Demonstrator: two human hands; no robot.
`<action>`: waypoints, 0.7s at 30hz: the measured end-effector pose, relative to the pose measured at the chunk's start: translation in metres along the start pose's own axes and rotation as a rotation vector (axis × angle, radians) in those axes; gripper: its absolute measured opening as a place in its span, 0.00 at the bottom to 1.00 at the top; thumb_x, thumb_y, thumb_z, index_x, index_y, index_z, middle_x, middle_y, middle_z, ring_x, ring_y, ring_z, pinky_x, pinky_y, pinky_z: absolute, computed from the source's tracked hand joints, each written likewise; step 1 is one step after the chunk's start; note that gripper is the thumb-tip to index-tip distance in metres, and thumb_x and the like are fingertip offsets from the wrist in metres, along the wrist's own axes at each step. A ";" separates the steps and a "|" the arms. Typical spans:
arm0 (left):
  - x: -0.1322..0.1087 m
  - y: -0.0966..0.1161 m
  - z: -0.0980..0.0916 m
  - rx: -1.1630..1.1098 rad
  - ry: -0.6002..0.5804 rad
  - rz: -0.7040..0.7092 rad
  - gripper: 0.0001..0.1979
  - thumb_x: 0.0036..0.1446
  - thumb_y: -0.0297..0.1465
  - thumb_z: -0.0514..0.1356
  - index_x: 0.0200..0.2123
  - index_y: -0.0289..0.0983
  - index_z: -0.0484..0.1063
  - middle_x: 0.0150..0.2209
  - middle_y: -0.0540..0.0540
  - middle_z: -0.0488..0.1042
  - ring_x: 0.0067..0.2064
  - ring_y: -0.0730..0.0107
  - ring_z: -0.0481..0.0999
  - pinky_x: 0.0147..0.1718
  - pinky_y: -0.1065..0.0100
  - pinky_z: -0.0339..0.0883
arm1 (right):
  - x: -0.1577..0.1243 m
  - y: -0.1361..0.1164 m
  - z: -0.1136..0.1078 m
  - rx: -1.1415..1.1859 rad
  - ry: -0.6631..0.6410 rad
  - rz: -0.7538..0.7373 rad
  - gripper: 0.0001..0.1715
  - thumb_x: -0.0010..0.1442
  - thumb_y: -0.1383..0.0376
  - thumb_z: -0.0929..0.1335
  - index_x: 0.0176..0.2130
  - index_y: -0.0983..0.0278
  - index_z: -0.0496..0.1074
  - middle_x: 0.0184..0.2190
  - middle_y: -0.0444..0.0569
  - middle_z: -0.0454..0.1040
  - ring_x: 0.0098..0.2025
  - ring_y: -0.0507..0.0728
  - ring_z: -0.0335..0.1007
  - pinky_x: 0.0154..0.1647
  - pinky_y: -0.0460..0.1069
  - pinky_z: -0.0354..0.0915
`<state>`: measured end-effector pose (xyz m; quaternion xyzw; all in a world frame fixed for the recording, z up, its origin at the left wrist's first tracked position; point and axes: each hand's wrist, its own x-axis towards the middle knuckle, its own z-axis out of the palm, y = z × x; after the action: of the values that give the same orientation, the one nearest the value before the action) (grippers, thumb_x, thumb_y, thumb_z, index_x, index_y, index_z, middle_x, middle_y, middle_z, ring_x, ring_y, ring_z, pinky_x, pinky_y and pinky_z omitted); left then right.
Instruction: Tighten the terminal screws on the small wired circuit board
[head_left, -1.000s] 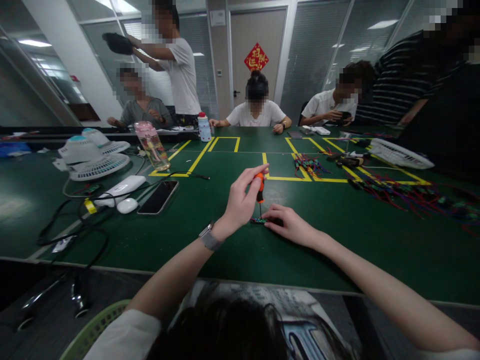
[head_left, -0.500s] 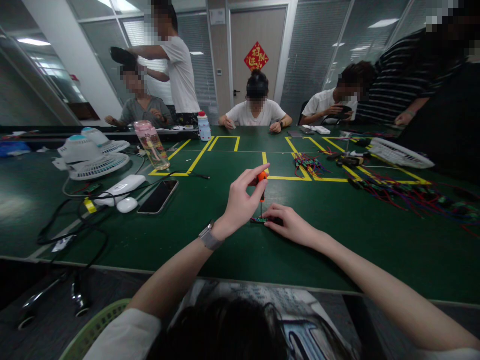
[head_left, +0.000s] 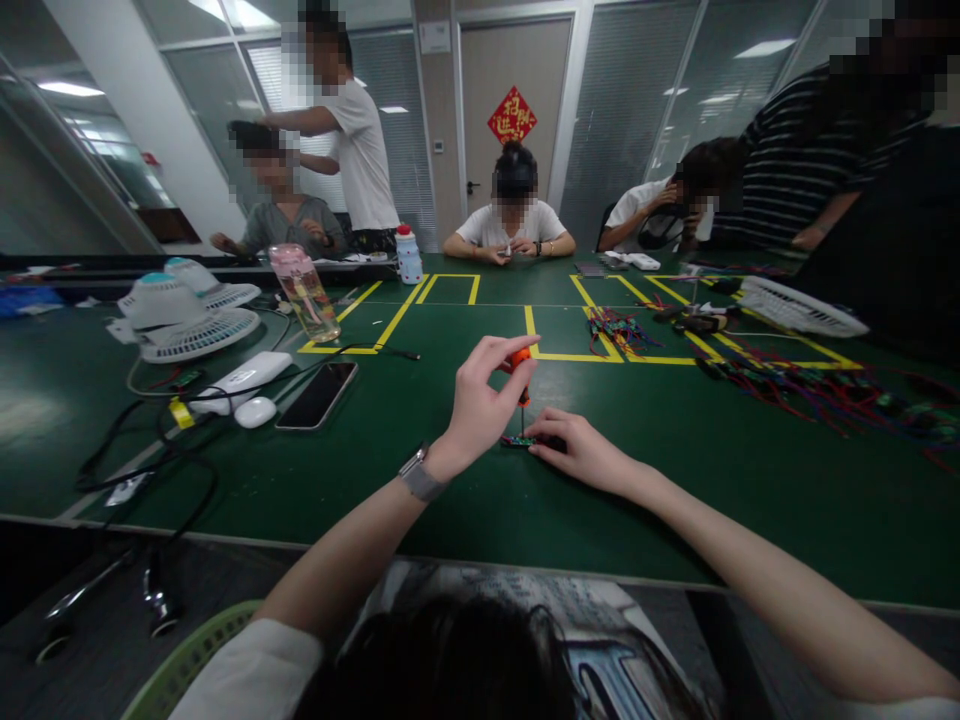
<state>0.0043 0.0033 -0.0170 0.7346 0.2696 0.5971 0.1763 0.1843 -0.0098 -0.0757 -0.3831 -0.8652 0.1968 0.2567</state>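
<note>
My left hand [head_left: 487,392] is closed on the orange and black handle of a screwdriver [head_left: 523,392], thumb and fingers around its upper part. The screwdriver stands upright, and its thin shaft comes down onto a small green circuit board [head_left: 517,441] lying on the table. My right hand [head_left: 574,450] rests low at the board's right end, its fingers closed on that edge. Part of the board and the dark thing under my right fingers are hidden.
On the green table [head_left: 420,480], a phone [head_left: 318,394], a white mouse-shaped item [head_left: 255,412], cables and a bottle [head_left: 304,292] lie or stand left. Bundles of wired boards [head_left: 810,390] lie right, a small wire tangle [head_left: 619,330] ahead. Several people work across the table.
My left hand and the screwdriver handle have shifted slightly; my right hand stays on the board. Across the table, the middle person has brought both hands together.
</note>
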 end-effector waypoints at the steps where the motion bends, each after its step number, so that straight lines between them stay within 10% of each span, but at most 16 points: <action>1: 0.000 0.001 0.000 0.018 0.003 -0.004 0.10 0.62 0.31 0.59 0.46 0.40 0.74 0.40 0.47 0.71 0.39 0.72 0.73 0.39 0.70 0.69 | 0.000 0.000 0.000 -0.001 0.000 0.001 0.10 0.60 0.70 0.67 0.42 0.66 0.76 0.36 0.50 0.71 0.35 0.55 0.70 0.38 0.49 0.67; 21: -0.001 0.003 0.001 -0.052 -0.079 -0.006 0.15 0.67 0.30 0.50 0.53 0.41 0.70 0.46 0.45 0.74 0.46 0.70 0.74 0.46 0.67 0.68 | 0.000 0.002 0.002 -0.003 0.021 -0.018 0.10 0.61 0.69 0.67 0.42 0.66 0.76 0.35 0.49 0.71 0.34 0.54 0.70 0.37 0.49 0.67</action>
<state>0.0056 0.0002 -0.0159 0.7518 0.2492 0.5741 0.2078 0.1847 -0.0087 -0.0782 -0.3780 -0.8661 0.1891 0.2670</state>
